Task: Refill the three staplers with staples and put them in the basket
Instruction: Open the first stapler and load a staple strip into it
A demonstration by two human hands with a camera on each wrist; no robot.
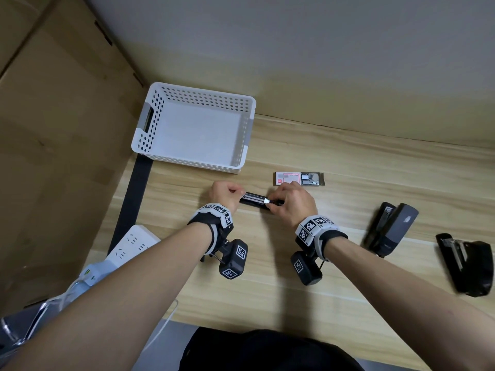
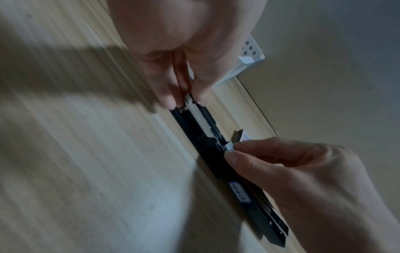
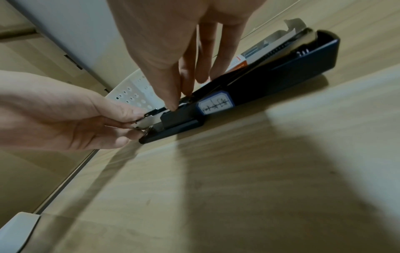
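A black stapler (image 1: 254,200) lies opened flat on the wooden table, its metal staple channel facing up. My left hand (image 1: 242,195) pinches the channel's front end (image 2: 190,100) between thumb and fingers. My right hand (image 1: 267,205) pinches a short silver strip of staples (image 2: 230,146) and holds it over the channel near the middle of the stapler (image 3: 270,77). An open staple box (image 1: 298,179) sits just behind the hands. Two more black staplers, one (image 1: 391,228) and another (image 1: 466,263), lie opened at the right. The white perforated basket (image 1: 150,121) stands at the back left and holds nothing.
A white power strip (image 1: 131,243) with cables lies at the table's left front edge. Cardboard panels (image 1: 53,129) wall the left side and the back. Bare wood (image 1: 267,303) stretches between the hands and the front edge.
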